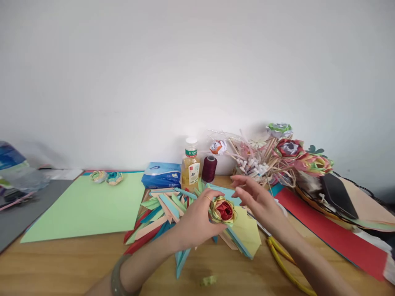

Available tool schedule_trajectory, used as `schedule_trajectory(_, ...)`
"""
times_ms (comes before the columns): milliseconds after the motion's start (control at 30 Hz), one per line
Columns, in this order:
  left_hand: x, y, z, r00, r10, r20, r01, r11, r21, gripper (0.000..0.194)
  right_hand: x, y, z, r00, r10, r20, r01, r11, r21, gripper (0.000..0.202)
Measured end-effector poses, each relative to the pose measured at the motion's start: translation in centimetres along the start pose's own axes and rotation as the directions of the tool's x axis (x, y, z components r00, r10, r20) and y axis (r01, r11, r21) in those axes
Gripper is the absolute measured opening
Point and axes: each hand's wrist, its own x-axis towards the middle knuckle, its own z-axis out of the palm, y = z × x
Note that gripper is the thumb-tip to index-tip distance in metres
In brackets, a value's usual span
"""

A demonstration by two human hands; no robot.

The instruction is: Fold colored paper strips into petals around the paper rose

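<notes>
My left hand [200, 220] grips a paper flower [224, 209] by its side, thumb below and fingers above. The flower has a dark red centre and pale yellow-green outer petals. Just right of it, my right hand [257, 197] is raised with its fingers apart and nothing in them. Folded paper strips [163, 213] in red, blue, green and peach lie heaped beneath and left of my left hand. Yellow paper [247, 230] lies under the flower. Scissors with yellow handles [280, 255] rest below my right forearm, which partly hides them.
A tissue pack [162, 174], a bottle of yellow liquid [191, 164] and a dark red thread spool [209, 168] stand by the wall. Green paper [89, 209] with two small paper flowers [106, 177] lies left. Finished flowers [290, 149] and red paper [333, 234] are right.
</notes>
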Motion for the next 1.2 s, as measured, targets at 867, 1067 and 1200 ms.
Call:
schedule_trajectory(867,-4.9,-2.7,2.3,0.957,-0.226,0.180,0.272,0.497,-0.824,0.056,-7.2,2.2,2.9,0.884,-0.447,0.136,0.464,0.872,-0.153,0.036)
schedule_trajectory(1067,-5.1,-2.6,1.7,0.972,-0.196,0.128,0.210,0.492,-0.845,0.052,-7.2,1.3,2.8,0.959,-0.268,0.091,0.271,0.962,-0.025,0.009)
schedule_trajectory(1200,-5.1,-2.9,1.8,0.986,-0.135,0.102,0.163,0.597,-0.786,0.046,-7.1,1.3,3.3,0.986,-0.125,0.109,0.129,0.991,-0.032,0.006)
